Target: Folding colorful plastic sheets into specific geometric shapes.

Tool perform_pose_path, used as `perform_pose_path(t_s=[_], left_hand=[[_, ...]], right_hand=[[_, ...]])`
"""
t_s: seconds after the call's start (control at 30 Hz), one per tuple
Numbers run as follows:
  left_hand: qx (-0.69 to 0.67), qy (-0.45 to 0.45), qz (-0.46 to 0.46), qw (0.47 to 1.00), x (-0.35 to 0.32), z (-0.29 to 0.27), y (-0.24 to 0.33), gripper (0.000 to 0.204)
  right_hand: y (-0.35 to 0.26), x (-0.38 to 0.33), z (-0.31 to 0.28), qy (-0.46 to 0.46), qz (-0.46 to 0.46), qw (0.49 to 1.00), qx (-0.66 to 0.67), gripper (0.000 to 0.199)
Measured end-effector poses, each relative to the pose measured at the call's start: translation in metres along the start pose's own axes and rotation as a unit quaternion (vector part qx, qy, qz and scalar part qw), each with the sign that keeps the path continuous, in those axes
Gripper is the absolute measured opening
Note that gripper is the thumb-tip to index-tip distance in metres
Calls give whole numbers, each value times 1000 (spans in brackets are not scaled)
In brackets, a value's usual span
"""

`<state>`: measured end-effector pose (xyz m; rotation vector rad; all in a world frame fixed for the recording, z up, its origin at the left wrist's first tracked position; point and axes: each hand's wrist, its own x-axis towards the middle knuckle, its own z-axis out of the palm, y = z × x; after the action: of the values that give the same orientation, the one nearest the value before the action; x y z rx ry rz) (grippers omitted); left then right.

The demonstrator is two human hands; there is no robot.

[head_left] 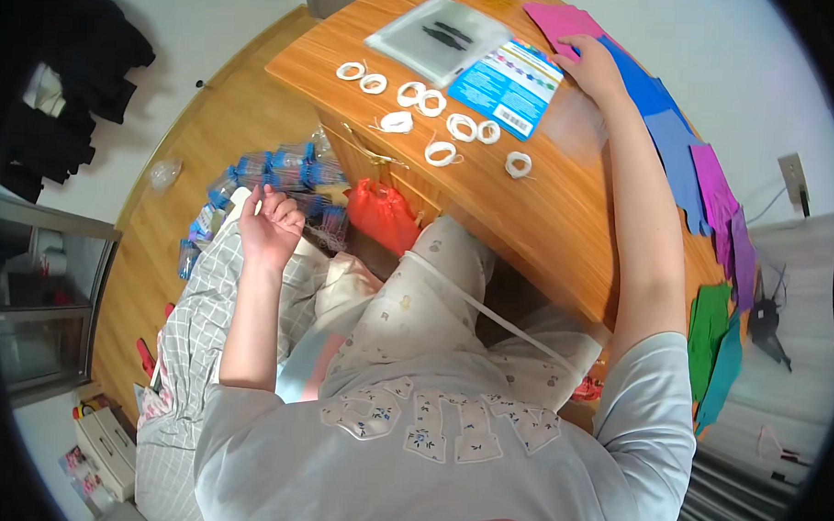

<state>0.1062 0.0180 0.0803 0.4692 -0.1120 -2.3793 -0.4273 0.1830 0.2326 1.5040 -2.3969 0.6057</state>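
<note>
My left hand [273, 226] hangs over the bed at the left, palm up, fingers loosely curled and somewhat apart, with nothing visible in it. My right hand [593, 72] reaches to the far part of the wooden table, fingers spread by the pink sheet [568, 23] and the corner of a blue printed card [510, 85]. Left of the card lies a clear plastic bag stack [429, 54] with two black strips on it. Several small white cord coils [461, 127] are scattered nearer me. Under my right wrist is a clear bag [573, 124].
Blue [635, 80], purple [709, 174] and green sheets [706, 330] line the table's right edge. A red bag [382, 213] hangs by the drawer front. Blue-topped packets [255, 168] pile on the floor at left, beside the bed with a checked cover [204, 317].
</note>
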Motion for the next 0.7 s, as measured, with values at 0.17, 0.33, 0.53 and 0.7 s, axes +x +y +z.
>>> perform_pose_path(t_s=[0.17, 0.33, 0.53, 0.7], left_hand=[[29, -69, -3, 997, -22, 103, -12, 23], [223, -288, -81, 928, 9, 231, -67, 27], [780, -419, 123, 447, 171, 321, -178, 36], [784, -463, 353, 214, 241, 321, -247, 44]], right_hand=[[11, 9, 8, 35, 31, 999, 5, 29], [29, 9, -1, 77, 44, 995, 34, 25], [17, 7, -4, 61, 221, 944, 237, 17], [43, 13, -2, 125, 245, 870, 409, 18]])
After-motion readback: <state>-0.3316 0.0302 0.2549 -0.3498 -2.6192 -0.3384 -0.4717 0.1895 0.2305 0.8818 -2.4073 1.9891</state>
